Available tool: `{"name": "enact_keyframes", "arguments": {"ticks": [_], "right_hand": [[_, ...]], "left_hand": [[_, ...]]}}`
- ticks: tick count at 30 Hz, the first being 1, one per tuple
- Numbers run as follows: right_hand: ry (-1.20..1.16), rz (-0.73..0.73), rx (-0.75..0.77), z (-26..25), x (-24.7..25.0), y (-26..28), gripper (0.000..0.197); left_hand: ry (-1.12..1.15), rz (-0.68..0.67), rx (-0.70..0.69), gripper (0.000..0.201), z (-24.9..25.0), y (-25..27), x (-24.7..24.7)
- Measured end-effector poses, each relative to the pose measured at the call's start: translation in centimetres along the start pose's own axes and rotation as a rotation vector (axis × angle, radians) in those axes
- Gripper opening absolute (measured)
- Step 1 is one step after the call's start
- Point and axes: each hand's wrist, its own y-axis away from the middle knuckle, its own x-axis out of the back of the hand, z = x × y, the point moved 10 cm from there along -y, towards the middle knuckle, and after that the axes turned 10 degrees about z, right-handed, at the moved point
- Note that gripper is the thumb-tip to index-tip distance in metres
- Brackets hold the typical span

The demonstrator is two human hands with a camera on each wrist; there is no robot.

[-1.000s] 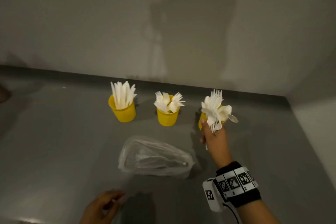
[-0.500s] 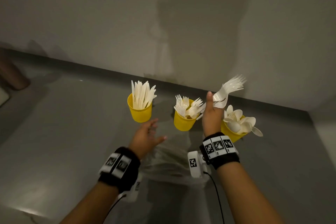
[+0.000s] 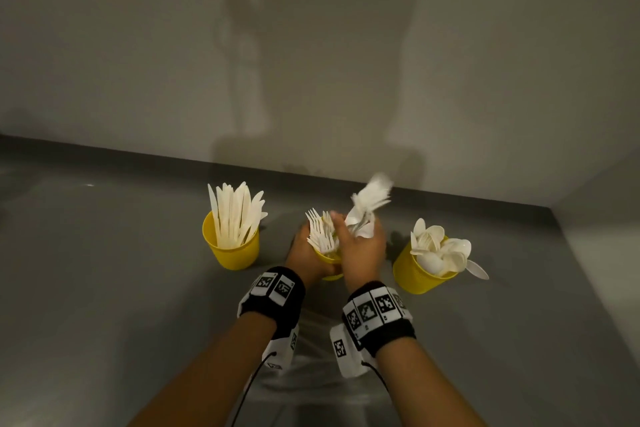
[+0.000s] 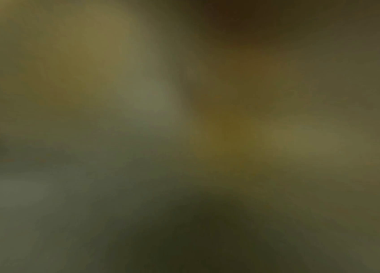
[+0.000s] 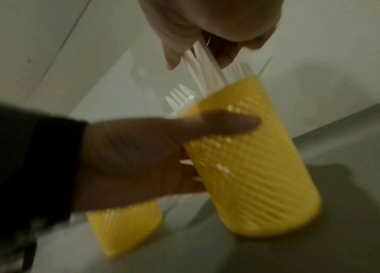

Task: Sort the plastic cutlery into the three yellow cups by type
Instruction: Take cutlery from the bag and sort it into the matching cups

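Three yellow cups stand in a row on the grey counter. The left cup (image 3: 231,250) holds white knives, the right cup (image 3: 415,272) holds white spoons. My left hand (image 3: 304,255) grips the middle cup (image 3: 329,258), which holds white forks (image 3: 320,234). My right hand (image 3: 362,250) holds a bundle of white forks (image 3: 369,203) over that cup, handles down into its mouth. In the right wrist view the left hand (image 5: 137,157) wraps the ribbed middle cup (image 5: 254,166) while the right hand's fingers (image 5: 207,27) pinch the fork handles (image 5: 205,70). The left wrist view is a blur.
A clear plastic bag (image 3: 311,350) lies on the counter under my wrists. A pale wall rises behind the cups. The counter's right edge runs close past the spoon cup. Open grey counter (image 3: 104,288) spreads to the left.
My left hand has moved forward and taken hold of the middle cup. My right hand has carried the fork bundle left from above the spoon cup down to the middle cup.
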Motion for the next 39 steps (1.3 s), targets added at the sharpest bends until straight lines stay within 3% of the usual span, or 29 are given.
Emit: {"name": "enact_keyframes", "arguments": {"ticks": [3, 5, 8, 13, 17, 19, 25, 29, 34, 37, 39], "right_hand": [[0.449, -0.032, 0.229, 0.8, -1.0, 0.9, 0.038], [0.505, -0.007, 0.303, 0.9, -0.9, 1.4, 0.044], [0.545, -0.003, 0.340, 0.3, -0.6, 1.2, 0.045], [0.535, -0.097, 0.125, 0.5, -0.8, 0.3, 0.068], [0.559, -0.212, -0.017, 1.4, -1.3, 0.2, 0.086], [0.560, -0.251, 0.003, 0.9, -1.4, 0.2, 0.084], [0.431, -0.253, 0.069, 0.7, -1.3, -0.8, 0.067], [0.426, -0.181, 0.151, -0.4, 0.0, -0.8, 0.076], [0.343, -0.066, 0.280, -2.6, 3.4, -0.8, 0.071], [0.341, -0.112, 0.275, -1.8, 5.9, 0.1, 0.066], [0.332, -0.155, 0.256, -0.6, 7.7, 1.1, 0.066]], "left_hand": [[-0.036, 0.075, -0.038, 0.046, 0.9, -0.7, 1.0], [-0.050, 0.075, -0.067, 0.029, 1.7, -1.1, 1.0], [-0.134, 0.109, -0.085, 0.036, 1.7, -1.2, 1.1], [-0.117, 0.113, -0.053, 0.055, 1.3, -0.5, 1.2], [-0.057, 0.127, -0.117, 0.046, 3.7, -0.2, 1.6], [0.029, 0.108, -0.112, 0.039, 4.6, 0.1, 1.7], [0.151, 0.083, -0.088, 0.050, 5.1, 0.9, 1.5], [0.185, 0.059, -0.059, 0.053, 5.3, 1.2, 0.9], [0.101, 0.109, 0.007, 0.054, 4.3, 0.9, 1.5], [-0.065, 0.056, 0.029, 0.050, 3.2, 0.5, 0.5], [-0.059, 0.017, 0.083, 0.055, 2.4, 0.5, -0.2]]}}
